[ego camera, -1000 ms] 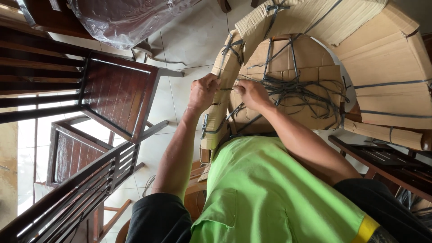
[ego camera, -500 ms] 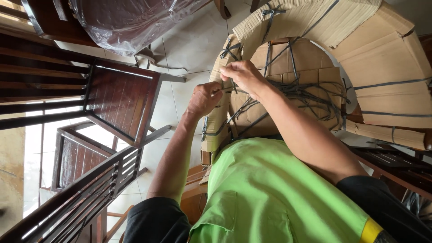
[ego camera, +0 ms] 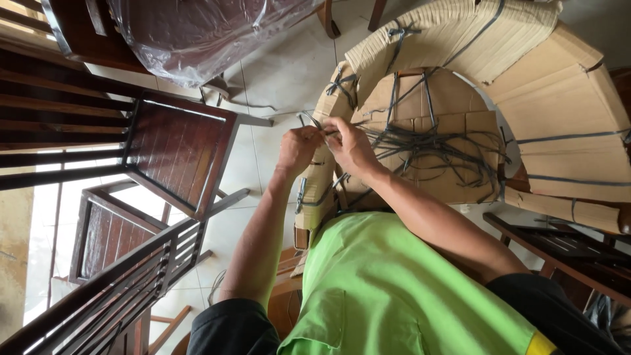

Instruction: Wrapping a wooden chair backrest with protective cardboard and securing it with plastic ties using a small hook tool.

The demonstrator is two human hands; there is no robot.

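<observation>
A rounded piece of furniture wrapped in brown cardboard (ego camera: 552,85) stands in front of me, bound with dark plastic straps (ego camera: 434,148) that lie in a loose tangle on its seat. My left hand (ego camera: 297,150) and my right hand (ego camera: 351,148) meet at the cardboard-covered left arm (ego camera: 322,184) of the piece. Both pinch the ends of a dark strap (ego camera: 321,130) between their fingertips. My green shirt (ego camera: 394,289) fills the lower middle of the view.
Dark wooden slatted chairs (ego camera: 177,154) stand at the left on a pale tiled floor (ego camera: 276,79). A chair wrapped in clear plastic film (ego camera: 197,33) is at the top left. More dark wooden frames (ego camera: 559,246) sit at the lower right.
Both hands have come off the cardboard edge and drawn together, rising a little. They now pinch the strap ends between them.
</observation>
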